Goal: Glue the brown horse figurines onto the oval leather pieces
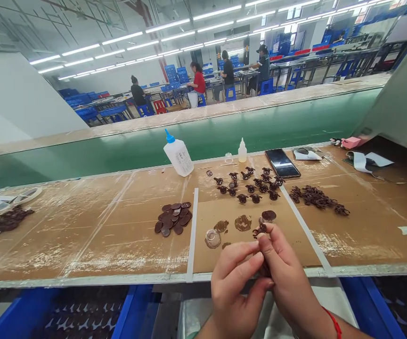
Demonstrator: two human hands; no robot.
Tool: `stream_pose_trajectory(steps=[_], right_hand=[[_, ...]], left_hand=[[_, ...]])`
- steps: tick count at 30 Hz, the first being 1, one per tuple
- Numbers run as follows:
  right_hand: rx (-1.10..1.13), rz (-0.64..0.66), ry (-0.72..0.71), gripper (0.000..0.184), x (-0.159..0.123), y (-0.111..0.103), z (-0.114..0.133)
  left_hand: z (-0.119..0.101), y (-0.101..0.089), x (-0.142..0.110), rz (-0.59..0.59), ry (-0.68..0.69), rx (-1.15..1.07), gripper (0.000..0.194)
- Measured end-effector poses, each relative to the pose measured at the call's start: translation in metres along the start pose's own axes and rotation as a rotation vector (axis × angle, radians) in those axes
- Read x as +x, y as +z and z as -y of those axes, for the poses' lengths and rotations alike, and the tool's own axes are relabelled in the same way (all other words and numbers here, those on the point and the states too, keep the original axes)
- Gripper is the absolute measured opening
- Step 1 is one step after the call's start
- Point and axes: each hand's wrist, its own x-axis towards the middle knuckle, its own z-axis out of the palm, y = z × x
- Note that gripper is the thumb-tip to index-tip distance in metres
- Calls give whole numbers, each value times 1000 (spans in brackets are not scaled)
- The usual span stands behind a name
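My left hand (237, 287) and my right hand (286, 278) meet at the near edge of the cardboard-covered bench (101, 226). Both pinch together on a small dark brown piece (261, 230) that sticks up past my right fingertips. Just beyond lie a brown disc on a clear cap (268, 216), an empty clear cap (212, 238) and glue stains (242, 222). A pile of brown discs (173, 218) lies to the left. Several assembled brown figures (249, 183) stand farther back.
A white glue bottle with a blue tip (178, 154), a small dropper bottle (242, 151) and a black phone (281, 163) stand by the green conveyor belt (118, 146). A heap of brown parts (316, 197) lies right; another heap (4, 221) lies left. Blue bins (30, 313) sit below. People work at distant tables.
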Motion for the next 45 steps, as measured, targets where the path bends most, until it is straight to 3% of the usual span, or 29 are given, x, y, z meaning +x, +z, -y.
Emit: stream_pose_trajectory(steps=[7, 16, 18, 20, 23, 26, 32, 39, 45], right_hand=[[58, 23, 84, 38, -4, -4, -9], [-58, 24, 18, 32, -3, -3, -8], [-69, 31, 6, 33, -4, -3, -5], [-73, 51, -5, 33, -5, -4, -4], [-86, 80, -31, 35, -7, -11, -3], [-123, 79, -49, 36, -8, -24, -2], [-262, -3, -90, 29, -3, -58, 2], [-540, -132, -162, 31, 22, -85, 15], [-788, -79, -240, 21, 54, -95, 29]], left_hand=[[7, -14, 3, 150, 153, 130, 58], [5, -16, 6, 174, 253, 200, 75], [3, -18, 5, 137, 173, 170, 75], [0, -23, 1, 64, -22, 77, 66], [-1, -30, -9, -71, -402, -243, 42], [0, -33, -19, -101, -630, -552, 30], [-1, -27, -27, -231, -859, -762, 30], [-3, -30, -25, -256, -1005, -867, 32], [4, -27, -26, -227, -1045, -960, 31]])
